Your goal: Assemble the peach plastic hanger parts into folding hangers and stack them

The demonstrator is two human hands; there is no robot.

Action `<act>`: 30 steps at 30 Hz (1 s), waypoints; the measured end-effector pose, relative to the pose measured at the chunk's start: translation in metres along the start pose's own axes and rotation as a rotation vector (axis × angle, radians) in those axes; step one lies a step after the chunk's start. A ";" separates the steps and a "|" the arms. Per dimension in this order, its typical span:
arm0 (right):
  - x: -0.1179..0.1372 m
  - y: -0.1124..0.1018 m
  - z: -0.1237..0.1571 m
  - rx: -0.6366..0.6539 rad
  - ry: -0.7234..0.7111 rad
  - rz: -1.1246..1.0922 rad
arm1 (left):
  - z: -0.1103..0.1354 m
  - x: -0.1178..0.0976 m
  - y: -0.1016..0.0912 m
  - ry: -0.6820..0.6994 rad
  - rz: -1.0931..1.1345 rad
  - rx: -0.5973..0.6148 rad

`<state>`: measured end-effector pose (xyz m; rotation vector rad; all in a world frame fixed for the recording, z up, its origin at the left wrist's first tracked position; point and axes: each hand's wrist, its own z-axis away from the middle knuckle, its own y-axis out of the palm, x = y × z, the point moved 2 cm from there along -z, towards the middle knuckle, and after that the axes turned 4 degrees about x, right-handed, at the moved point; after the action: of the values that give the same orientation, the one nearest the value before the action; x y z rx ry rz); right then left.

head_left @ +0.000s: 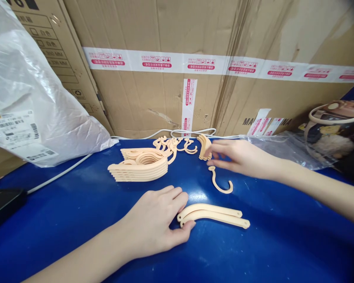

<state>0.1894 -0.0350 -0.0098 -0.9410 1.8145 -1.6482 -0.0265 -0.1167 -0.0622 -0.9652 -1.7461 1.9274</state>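
My left hand (157,220) rests on the blue table (283,243), fingers curled loosely, thumb and fingertips touching the left end of two curved cream plastic arms (214,215). My right hand (238,157) reaches left, fingers stretched out, its tips touching a small bunch of cream pieces (205,147). A single cream hook (220,181) lies just below that hand. A stack of curved cream hanger parts (140,167) sits to the left, with a loose heap of hooks (174,144) behind it.
Large taped cardboard boxes (194,67) wall off the back. A white plastic bag with labels (26,98) lies at left, a white cable (61,171) runs along the table, a clear plastic bag (286,147) and a patterned bag (336,129) sit at right. A black object (2,204) is at far left.
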 end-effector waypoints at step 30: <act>-0.020 0.036 -0.155 0.135 -0.213 0.447 | 0.003 0.003 -0.002 0.038 0.002 0.008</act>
<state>0.0785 0.0799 -0.0265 -0.5729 1.6029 -1.3176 -0.0312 -0.1170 -0.0610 -0.9947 -1.7158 1.9038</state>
